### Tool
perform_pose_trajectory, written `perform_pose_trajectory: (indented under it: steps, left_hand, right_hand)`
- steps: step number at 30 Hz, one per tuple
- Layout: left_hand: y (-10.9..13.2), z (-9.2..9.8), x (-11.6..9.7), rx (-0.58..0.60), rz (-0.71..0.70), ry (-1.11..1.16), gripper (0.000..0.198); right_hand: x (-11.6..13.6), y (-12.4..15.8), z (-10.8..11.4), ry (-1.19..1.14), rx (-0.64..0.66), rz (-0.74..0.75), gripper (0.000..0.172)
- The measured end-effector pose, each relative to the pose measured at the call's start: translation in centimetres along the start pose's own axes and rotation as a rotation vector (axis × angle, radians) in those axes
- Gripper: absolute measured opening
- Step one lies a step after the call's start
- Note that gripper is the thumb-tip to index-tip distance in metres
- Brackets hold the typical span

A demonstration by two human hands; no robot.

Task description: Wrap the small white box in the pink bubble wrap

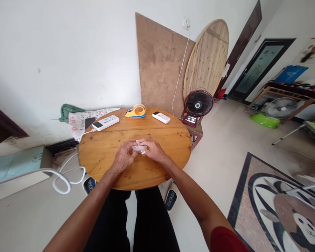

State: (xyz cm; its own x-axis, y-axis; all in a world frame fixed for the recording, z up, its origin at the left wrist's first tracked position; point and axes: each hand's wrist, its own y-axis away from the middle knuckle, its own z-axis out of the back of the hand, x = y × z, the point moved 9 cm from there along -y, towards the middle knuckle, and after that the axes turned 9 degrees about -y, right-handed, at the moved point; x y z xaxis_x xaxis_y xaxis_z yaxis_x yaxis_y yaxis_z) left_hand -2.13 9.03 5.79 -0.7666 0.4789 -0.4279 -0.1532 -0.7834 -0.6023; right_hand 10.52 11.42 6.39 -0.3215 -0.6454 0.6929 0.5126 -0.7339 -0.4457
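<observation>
My left hand [125, 154] and my right hand [152, 149] meet over the middle of the round wooden table [99, 147]. Between them is a small clear, whitish plastic piece [139, 148], perhaps a wrapper; its exact kind is too small to make out. Fingers of both hands are closed on it, the left from one side and the right from the other. A shiny bit of it sticks out below the right fingertips. Beyond the hands, near the far edge, stands an orange tape dispenser [132, 112] with a roll of tape and a blue base edge.
Two white handheld devices lie on the table, a left device [107, 122] with a white cable [68, 171] and a right device [161, 117]. A dark red fan [198, 105] sits on a stool [195, 132] at the right. Boards lean on the wall behind.
</observation>
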Motion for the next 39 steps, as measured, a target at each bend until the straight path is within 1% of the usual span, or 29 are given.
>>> perform_pose_trajectory:
  steps: [3,7,10,13,18,23,25,27,29,32,39]
  left_hand:
    - [1.0,0.3,-0.1,0.013,-0.059,-0.024,0.032]
    - [1.8,0.5,-0.7,0.025,-0.143,-0.115,0.037]
    - [2.2,0.4,-1.0,0.047,-0.177,-0.194,0.040]
    - [2.6,0.3,-1.0,0.076,-0.177,-0.259,0.044]
    - [3.0,0.3,-1.0,0.097,-0.166,-0.263,0.044]
    - [1.8,0.4,-0.9,0.089,-0.121,-0.218,0.034]
    - [1.2,-0.1,-0.9,0.109,-0.143,-0.181,0.032]
    - [0.8,-0.7,-0.6,0.129,-0.159,-0.146,0.036]
    - [0.6,-1.3,0.0,0.140,-0.142,-0.124,0.040]
    - [0.4,-1.9,0.5,0.147,-0.109,-0.089,0.038]
    - [-0.5,-1.5,0.3,0.157,-0.050,0.032,0.029]
  right_hand:
    - [0.8,1.2,-0.1,0.132,-0.008,0.043,0.035]
    - [1.8,2.7,-0.8,0.295,0.046,0.093,0.051]
    - [1.8,3.3,-1.5,0.385,0.114,0.072,0.056]
    - [1.7,3.5,-1.9,0.434,0.164,0.044,0.055]
    - [1.7,3.6,-2.0,0.438,0.180,0.039,0.055]
    - [1.5,3.6,-1.9,0.428,0.160,0.037,0.055]
    - [1.5,3.6,-1.9,0.423,0.159,0.044,0.056]
    - [1.4,3.6,-1.9,0.417,0.161,0.043,0.057]
    - [1.3,3.5,-1.9,0.406,0.161,0.038,0.058]
    - [1.0,3.3,-1.8,0.390,0.163,0.031,0.058]
    - [0.5,2.7,-1.4,0.344,0.152,0.074,0.062]
